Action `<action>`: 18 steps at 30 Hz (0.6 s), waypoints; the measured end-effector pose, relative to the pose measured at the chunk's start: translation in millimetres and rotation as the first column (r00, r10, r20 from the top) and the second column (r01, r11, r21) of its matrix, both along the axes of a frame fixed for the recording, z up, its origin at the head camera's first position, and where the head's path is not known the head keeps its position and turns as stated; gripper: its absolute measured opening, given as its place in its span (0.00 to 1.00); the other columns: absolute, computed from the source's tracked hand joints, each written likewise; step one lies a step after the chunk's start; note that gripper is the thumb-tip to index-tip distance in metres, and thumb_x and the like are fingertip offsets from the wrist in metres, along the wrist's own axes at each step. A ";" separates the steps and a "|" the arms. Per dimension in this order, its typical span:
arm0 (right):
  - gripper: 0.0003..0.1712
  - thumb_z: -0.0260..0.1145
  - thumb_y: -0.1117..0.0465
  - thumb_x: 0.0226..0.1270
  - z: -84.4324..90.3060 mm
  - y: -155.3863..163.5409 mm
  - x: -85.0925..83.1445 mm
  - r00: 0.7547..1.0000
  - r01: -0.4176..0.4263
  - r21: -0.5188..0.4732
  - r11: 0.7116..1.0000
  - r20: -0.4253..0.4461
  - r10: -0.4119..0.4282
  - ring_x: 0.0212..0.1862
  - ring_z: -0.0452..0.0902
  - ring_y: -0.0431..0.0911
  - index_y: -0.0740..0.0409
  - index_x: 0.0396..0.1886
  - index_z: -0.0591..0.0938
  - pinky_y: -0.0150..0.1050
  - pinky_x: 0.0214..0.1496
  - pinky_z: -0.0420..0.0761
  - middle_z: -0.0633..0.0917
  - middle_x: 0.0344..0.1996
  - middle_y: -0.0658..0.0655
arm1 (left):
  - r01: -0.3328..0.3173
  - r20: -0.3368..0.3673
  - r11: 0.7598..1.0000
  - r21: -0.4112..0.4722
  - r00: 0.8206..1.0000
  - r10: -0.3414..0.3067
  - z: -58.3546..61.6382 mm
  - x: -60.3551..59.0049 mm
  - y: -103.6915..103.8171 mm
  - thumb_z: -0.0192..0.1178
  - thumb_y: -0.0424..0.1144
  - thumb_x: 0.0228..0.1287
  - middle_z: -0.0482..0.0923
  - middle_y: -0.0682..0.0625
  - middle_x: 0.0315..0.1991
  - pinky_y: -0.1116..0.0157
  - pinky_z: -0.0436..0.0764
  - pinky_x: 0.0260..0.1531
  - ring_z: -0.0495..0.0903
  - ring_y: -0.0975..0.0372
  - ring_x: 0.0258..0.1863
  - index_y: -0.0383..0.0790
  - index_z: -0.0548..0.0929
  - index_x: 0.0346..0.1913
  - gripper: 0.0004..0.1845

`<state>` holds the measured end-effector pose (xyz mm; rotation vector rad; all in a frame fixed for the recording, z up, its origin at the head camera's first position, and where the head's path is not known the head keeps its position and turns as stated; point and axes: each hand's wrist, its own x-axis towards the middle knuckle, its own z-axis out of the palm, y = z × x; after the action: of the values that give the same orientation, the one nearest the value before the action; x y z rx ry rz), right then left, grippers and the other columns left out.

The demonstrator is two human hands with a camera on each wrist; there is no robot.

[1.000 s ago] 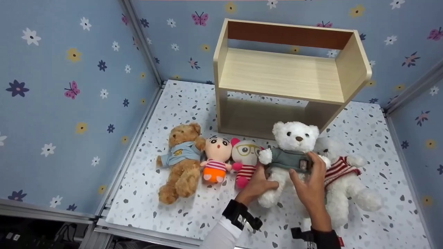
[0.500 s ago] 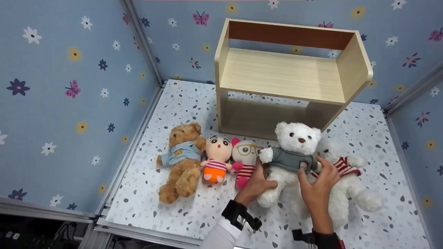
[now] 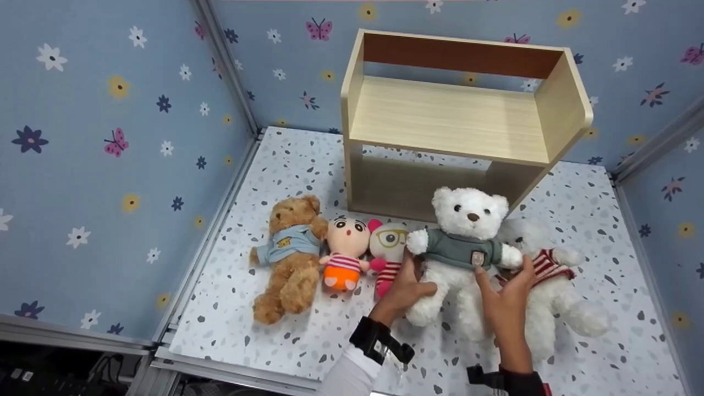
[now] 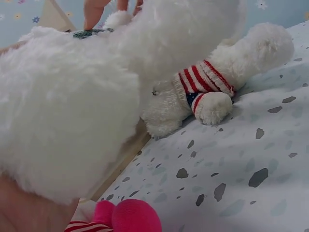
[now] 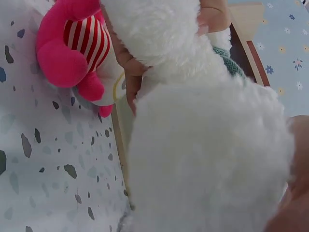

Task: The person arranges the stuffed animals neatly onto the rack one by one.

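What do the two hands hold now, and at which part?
Both hold the white plush bear in the grey-green sweater: the left hand grips its side at the waist, the right hand the other side.

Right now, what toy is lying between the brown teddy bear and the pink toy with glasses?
In the head view, a little doll in an orange and striped outfit lies between the brown teddy bear and the pink toy with glasses, touching both.

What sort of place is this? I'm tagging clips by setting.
Likely a staged child's-room booth: flower-and-butterfly wallpaper, a small wooden shelf, and plush toys such as the white bear on a speckled floor.
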<state>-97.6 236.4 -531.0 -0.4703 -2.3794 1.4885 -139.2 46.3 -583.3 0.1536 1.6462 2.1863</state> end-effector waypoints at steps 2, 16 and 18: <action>0.54 0.70 0.56 0.70 -0.1 -0.2 0.2 0.998 -0.039 -0.084 0.996 0.046 0.042 0.63 0.71 0.57 0.56 0.81 0.43 0.33 0.59 0.71 0.65 0.68 0.68 | 0.001 -0.006 1.000 0.007 1.000 -0.001 1.0 -0.5 -1.8 0.61 0.22 0.43 0.41 0.38 0.84 0.55 0.57 0.79 0.47 0.50 0.83 0.55 0.30 0.83 0.69; 0.41 0.61 0.40 0.75 -2.4 -0.5 -3.3 0.916 -0.245 -0.098 0.965 0.303 0.263 0.66 0.76 0.60 0.55 0.77 0.60 0.45 0.62 0.76 0.78 0.66 0.69 | -0.056 -0.071 0.998 -0.005 0.996 0.055 5.0 -3.2 -10.9 0.58 0.23 0.44 0.46 0.41 0.83 0.60 0.61 0.76 0.53 0.55 0.80 0.52 0.34 0.83 0.65; 0.43 0.62 0.39 0.73 -2.1 -1.0 -4.3 0.906 -0.273 -0.067 0.960 0.319 0.280 0.66 0.76 0.61 0.56 0.76 0.61 0.49 0.63 0.76 0.78 0.66 0.69 | -0.069 -0.064 0.998 -0.002 0.996 0.068 5.4 -3.4 -12.1 0.58 0.24 0.43 0.46 0.41 0.83 0.60 0.62 0.75 0.54 0.56 0.80 0.51 0.34 0.83 0.65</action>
<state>-101.9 235.4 -533.1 -0.4248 -2.7887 1.6669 -142.6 34.1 -577.9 0.1698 1.7137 2.2505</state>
